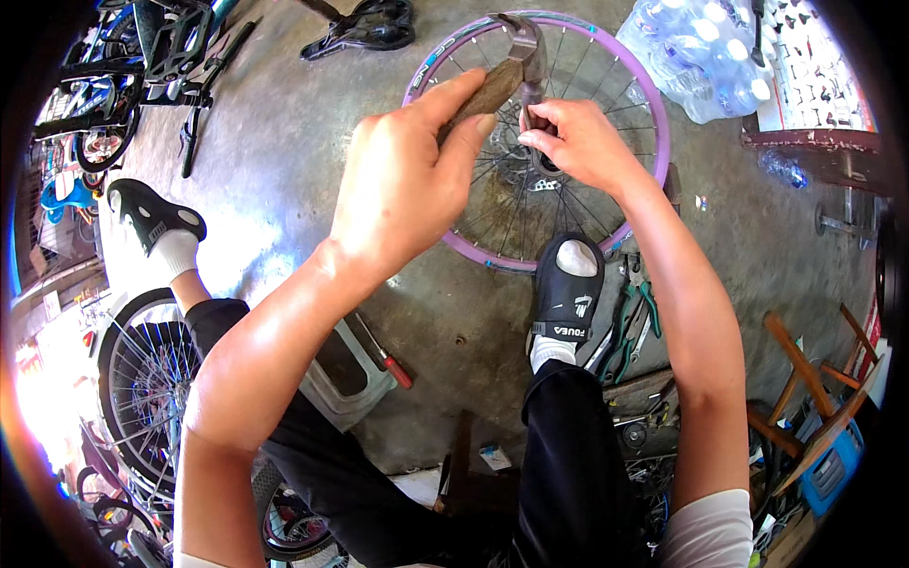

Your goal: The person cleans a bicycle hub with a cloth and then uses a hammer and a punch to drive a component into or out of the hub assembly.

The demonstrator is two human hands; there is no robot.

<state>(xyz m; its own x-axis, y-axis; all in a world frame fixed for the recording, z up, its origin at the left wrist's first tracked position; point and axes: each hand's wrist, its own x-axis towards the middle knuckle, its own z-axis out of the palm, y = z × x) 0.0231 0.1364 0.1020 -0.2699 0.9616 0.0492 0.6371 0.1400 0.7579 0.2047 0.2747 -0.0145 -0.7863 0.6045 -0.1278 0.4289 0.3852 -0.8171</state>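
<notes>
My left hand [402, 185] is closed around the wooden handle of a hammer [526, 49]. Its metal head is over the hub of a bicycle wheel [660, 133] with a purple rim, lying flat on the floor. Pinched in the fingers of my right hand [582, 142] is a short dark metal rod, like a punch [535, 114], held at the hub. The hammer head overlaps the rod's upper end; whether they touch I cannot tell. My fingers hide part of the hub. My right shoe [568, 289] is at the rim's near edge.
Green-handled pliers [634, 317] and other tools lie right of my shoe. A red-handled screwdriver [393, 367] rests by a grey metal frame [355, 398]. Bottled water [701, 57] sits far right, a black saddle [365, 30] at the back, bicycles [161, 76] far left, a wooden stool [814, 398] right.
</notes>
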